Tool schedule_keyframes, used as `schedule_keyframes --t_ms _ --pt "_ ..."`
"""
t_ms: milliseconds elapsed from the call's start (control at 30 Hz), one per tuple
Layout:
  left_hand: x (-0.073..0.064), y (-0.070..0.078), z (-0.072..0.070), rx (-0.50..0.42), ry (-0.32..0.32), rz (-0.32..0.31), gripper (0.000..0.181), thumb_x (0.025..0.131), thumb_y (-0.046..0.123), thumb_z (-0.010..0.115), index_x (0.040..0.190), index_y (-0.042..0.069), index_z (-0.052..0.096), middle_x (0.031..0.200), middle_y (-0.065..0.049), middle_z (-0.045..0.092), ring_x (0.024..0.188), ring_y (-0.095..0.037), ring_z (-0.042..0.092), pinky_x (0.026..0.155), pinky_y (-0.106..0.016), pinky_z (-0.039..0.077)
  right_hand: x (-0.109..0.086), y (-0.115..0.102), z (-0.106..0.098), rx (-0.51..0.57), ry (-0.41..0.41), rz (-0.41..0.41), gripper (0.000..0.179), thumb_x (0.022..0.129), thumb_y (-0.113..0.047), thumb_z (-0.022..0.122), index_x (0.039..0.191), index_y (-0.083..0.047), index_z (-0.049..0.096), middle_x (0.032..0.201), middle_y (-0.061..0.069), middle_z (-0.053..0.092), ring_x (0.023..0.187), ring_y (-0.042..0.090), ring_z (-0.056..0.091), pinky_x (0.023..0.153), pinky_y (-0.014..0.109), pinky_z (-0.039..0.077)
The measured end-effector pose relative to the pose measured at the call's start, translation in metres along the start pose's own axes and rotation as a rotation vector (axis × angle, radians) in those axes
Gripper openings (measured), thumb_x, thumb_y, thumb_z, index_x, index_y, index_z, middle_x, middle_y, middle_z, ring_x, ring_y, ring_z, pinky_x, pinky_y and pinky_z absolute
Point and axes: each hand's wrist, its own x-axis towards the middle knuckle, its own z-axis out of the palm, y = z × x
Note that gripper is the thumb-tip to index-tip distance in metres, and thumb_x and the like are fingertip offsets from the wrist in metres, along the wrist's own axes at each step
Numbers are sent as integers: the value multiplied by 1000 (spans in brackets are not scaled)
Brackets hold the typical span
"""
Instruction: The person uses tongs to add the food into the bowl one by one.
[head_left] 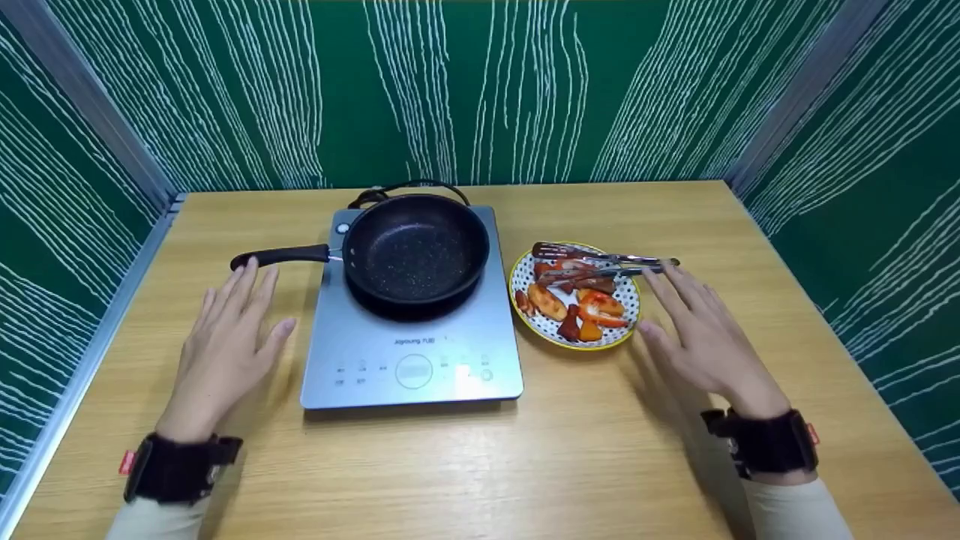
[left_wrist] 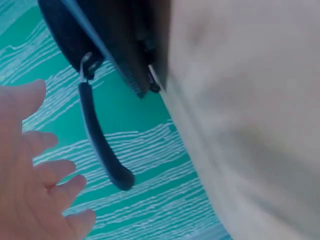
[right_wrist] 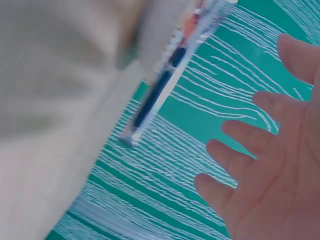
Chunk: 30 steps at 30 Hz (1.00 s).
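Observation:
A black frying pan (head_left: 416,251) sits on a silver induction cooktop (head_left: 465,345), its dark handle (head_left: 289,256) pointing left. My left hand (head_left: 229,330) is nearest that handle; in the left wrist view its fingers are spread and a gap separates them from the handle (left_wrist: 102,140). To the right of the cooktop stands a dotted plate (head_left: 534,330) with a yellow rim, bearing several pieces of food, among them an orange-red slice (head_left: 600,307). Metal tongs (head_left: 600,255) lie across the plate. My right hand (head_left: 705,337), fingers extended, hovers beside the tongs' end, apart from it in the right wrist view.
The wooden table (head_left: 600,450) carries these things. Behind the cooktop a black cord (head_left: 424,182) loops. Green walls (head_left: 480,90) with white streaks enclose the back and sides, with grey metal posts (head_left: 795,97) at the corners.

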Motion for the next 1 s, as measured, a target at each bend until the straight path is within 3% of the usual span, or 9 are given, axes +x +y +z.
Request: schedule_keyframes --t_ms 133,300,567,800,1000 --pt "19 2 -10 -40 19 28 71 111 39 55 170 22 21 175 -17 19 160 -43 18 128 -61 8 10 -7 -15 39 -8 -23 74 110 -48 54 171 -25 19 176 19 15 159 50 15 120 75 13" --pt "46 1 -17 -52 34 72 59 108 35 63 161 15 45 166 -19 40 153 -44 31 121 -69 22 21 -16 -28 85 -38 -33 73 109 -48 57 170 -27 24 175 18 19 157 52 21 111 82 23" --pt "84 -4 -13 -64 -73 81 56 109 41 60 157 14 50 165 -19 40 153 -45 30 122 -67 18 40 -31 -33 177 -64 7 70 107 -56 55 168 -29 33 174 16 24 157 49 24 112 80 26" --pt "103 -13 -8 -57 -188 53 66 108 54 54 161 15 44 163 -21 41 153 -47 30 124 -66 12 46 -33 -24 202 -70 -20 68 107 -52 58 166 -26 36 172 16 29 156 47 28 112 78 31" --pt "106 -20 -3 -59 -227 26 69 107 56 55 155 8 50 156 -25 49 146 -47 38 122 -64 17 47 -30 -24 207 -65 -8 65 108 -44 61 166 -26 37 171 16 30 154 47 31 112 77 31"
